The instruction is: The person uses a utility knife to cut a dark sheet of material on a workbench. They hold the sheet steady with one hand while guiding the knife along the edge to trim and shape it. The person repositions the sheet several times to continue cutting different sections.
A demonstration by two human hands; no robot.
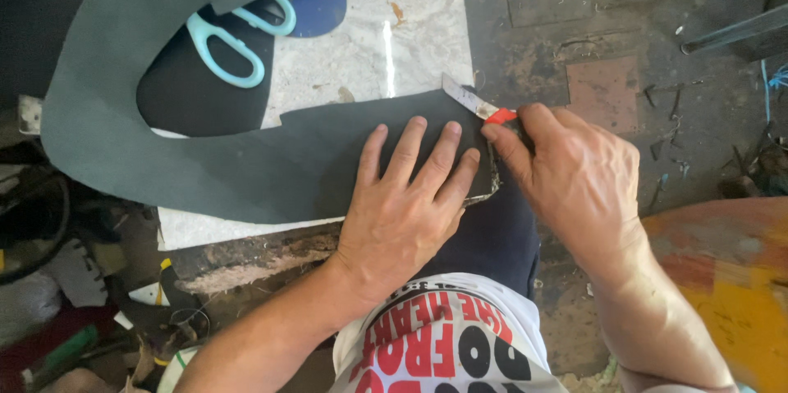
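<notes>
My left hand lies flat, fingers spread, pressing on the right end of a large dark green sheet of leather-like material. Under the fingertips a thin metal-edged piece shows at the sheet's right edge. My right hand grips a utility knife with a red body and a bare steel blade. The blade tip points up and left and touches the top right corner of the sheet. The sheet curves in a wide band over a white marble slab.
Light blue scissors rest on a black piece inside the sheet's curve, next to a blue scrap. The floor to the right is dirty concrete with scraps. An orange and yellow surface sits at lower right. Clutter fills the lower left.
</notes>
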